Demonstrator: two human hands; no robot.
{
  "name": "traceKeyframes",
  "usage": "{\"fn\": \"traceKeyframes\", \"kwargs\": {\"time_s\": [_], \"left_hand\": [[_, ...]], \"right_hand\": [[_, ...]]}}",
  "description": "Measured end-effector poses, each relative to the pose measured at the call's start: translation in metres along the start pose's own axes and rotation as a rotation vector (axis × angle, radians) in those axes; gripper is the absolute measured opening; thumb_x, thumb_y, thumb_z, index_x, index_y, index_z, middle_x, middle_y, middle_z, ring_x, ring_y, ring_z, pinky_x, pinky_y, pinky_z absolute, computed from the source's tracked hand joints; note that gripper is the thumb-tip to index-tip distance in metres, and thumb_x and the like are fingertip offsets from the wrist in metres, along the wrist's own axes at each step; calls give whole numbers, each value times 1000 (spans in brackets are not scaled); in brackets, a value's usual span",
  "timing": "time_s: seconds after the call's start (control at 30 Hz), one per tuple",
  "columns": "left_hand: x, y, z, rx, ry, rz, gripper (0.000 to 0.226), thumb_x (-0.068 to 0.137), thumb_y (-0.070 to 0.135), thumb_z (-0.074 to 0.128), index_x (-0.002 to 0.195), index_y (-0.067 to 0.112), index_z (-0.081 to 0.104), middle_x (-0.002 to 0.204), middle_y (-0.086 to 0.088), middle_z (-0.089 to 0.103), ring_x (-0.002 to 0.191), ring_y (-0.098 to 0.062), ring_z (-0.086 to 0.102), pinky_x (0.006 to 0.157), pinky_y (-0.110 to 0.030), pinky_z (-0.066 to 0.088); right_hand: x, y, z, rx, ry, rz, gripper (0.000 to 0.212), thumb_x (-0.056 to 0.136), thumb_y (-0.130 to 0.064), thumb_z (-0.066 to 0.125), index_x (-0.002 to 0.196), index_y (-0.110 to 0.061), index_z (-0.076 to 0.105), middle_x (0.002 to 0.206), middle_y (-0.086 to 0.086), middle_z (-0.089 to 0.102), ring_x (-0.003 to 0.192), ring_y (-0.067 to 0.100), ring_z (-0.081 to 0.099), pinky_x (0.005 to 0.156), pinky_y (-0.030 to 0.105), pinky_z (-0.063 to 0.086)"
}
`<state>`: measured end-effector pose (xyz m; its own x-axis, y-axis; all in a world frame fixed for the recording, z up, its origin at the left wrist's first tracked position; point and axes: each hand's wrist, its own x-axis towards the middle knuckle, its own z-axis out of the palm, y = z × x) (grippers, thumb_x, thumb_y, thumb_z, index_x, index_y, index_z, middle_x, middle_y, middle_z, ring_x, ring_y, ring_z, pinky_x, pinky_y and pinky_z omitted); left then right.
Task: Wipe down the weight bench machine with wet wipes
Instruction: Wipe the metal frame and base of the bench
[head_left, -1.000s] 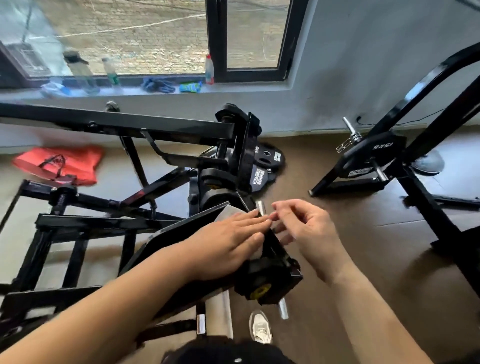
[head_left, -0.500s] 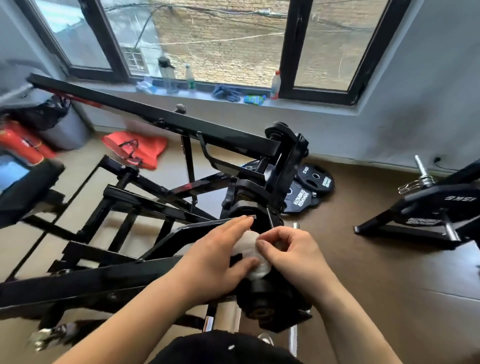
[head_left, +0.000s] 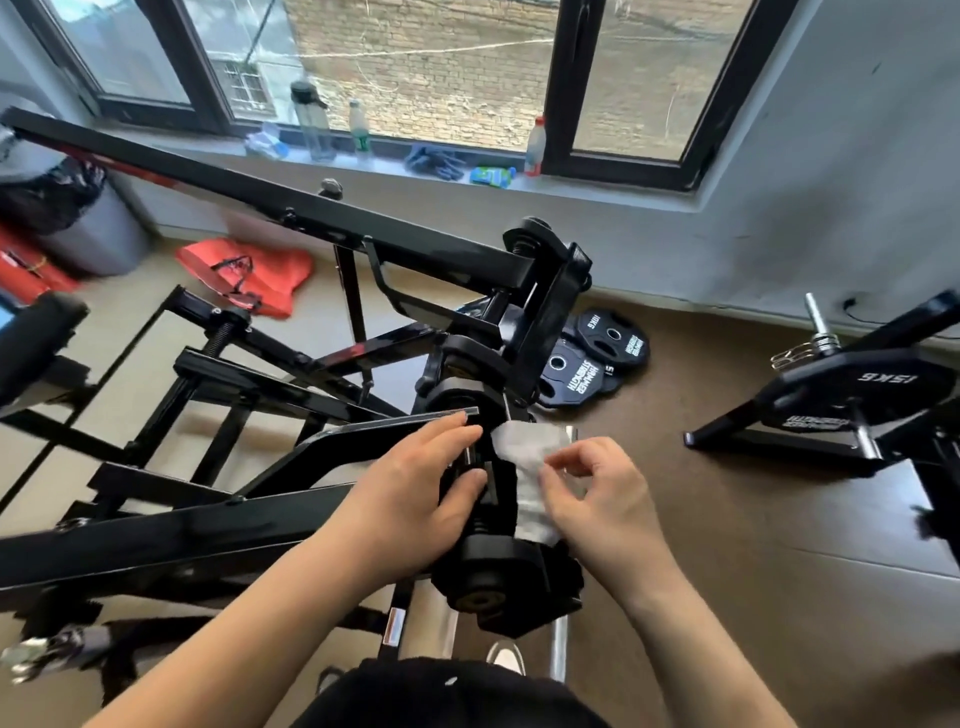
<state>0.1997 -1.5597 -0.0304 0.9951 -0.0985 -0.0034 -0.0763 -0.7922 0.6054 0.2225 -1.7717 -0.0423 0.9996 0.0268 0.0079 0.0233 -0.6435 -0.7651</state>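
The black weight bench machine (head_left: 332, 223) fills the left and middle of the head view, its long arm slanting from upper left to a pivot block. A white wet wipe (head_left: 527, 467) is draped over a black part near the pivot. My right hand (head_left: 597, 499) pinches the wipe's right edge with thumb and fingertips. My left hand (head_left: 410, 499) lies flat on the machine's arm just left of the wipe, fingers straight, thumb against the black part.
Black weight plates (head_left: 592, 364) lie on the floor behind the pivot. Another black machine with a 15 kg plate (head_left: 852, 395) stands at right. An orange bag (head_left: 249, 275) lies on the floor at left. Bottles (head_left: 311, 124) line the windowsill.
The wipe, bunched under both hands before, now hangs spread over the black part. My right hand has shifted right to its edge; my left hand has come off the wipe onto the arm.
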Motion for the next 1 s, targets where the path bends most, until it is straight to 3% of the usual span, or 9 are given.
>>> {"fn": "traceKeyframes", "kwargs": {"time_s": [0.1, 0.17, 0.23, 0.37, 0.43, 0.6, 0.83, 0.9, 1.0], "left_hand": [[-2, 4, 2, 7, 24, 1, 50, 98, 36, 65, 146, 26, 56, 157, 14, 45, 145, -3, 38, 108, 2, 11], [-4, 3, 0, 38, 53, 15, 48, 96, 35, 69, 141, 20, 62, 153, 5, 52, 143, -10, 44, 117, -13, 25], [-4, 1, -1, 66, 120, 12, 42, 96, 33, 70, 135, 16, 67, 147, 0, 58, 141, -16, 48, 120, -29, 35], [-3, 14, 3, -4, 170, -60, 42, 100, 35, 64, 138, 19, 65, 150, 2, 54, 145, -10, 40, 112, 0, 8], [-1, 22, 11, 20, 166, -21, 41, 101, 34, 61, 138, 16, 64, 150, -1, 54, 147, -13, 37, 114, -3, 6], [-4, 19, 18, 203, 180, 44, 42, 101, 31, 45, 125, 10, 72, 134, -11, 68, 137, -30, 53, 121, -32, 30], [-9, 17, 25, 131, 290, 22, 43, 102, 29, 42, 120, 6, 73, 122, -10, 73, 129, -24, 59, 117, -23, 29], [-10, 17, 25, 103, 277, -6, 46, 103, 33, 39, 125, 8, 72, 127, -8, 72, 133, -23, 57, 118, -22, 30], [-11, 15, 26, 95, 258, -28, 51, 103, 37, 35, 128, 11, 70, 130, -6, 70, 136, -20, 54, 119, -24, 32]], "right_hand": [[2, 16, 17, 102, -51, -153, 34, 90, -2, 73, 121, -17, 71, 133, -14, 62, 127, -5, 56, 109, 13, 40], [1, 17, 23, 204, -156, -195, 43, 95, 6, 63, 132, -14, 69, 143, -10, 60, 135, -4, 51, 115, 16, 37], [2, 15, 30, 296, -303, -122, 47, 102, 2, 54, 144, -20, 59, 155, -12, 47, 144, -8, 39, 122, 20, 28], [29, 9, 41, 190, -562, 9, 59, 113, -30, 34, 164, -21, 6, 168, -15, -9, 152, -7, -11, 126, 22, -6], [52, 2, 42, 149, -616, 69, 64, 113, -36, 29, 163, -16, -6, 170, -6, -19, 150, -2, -20, 126, 27, -10], [48, 1, 38, 98, -656, 48, 67, 113, -37, 27, 162, -15, -13, 169, -2, -27, 150, 1, -26, 125, 26, -12], [-54, -1, -11, 5, -736, -201, 65, 103, -52, 18, 153, -41, -21, 157, -33, -33, 143, -16, -29, 121, 16, -14], [-44, -3, -1, 83, -710, -151, 67, 101, -55, 17, 158, -38, -13, 162, -31, -24, 147, -13, -24, 122, 16, -11], [8, 0, 28, 127, -646, -6, 75, 99, -56, 15, 162, -20, -7, 169, -12, -18, 155, 0, -17, 126, 22, -7]]}}
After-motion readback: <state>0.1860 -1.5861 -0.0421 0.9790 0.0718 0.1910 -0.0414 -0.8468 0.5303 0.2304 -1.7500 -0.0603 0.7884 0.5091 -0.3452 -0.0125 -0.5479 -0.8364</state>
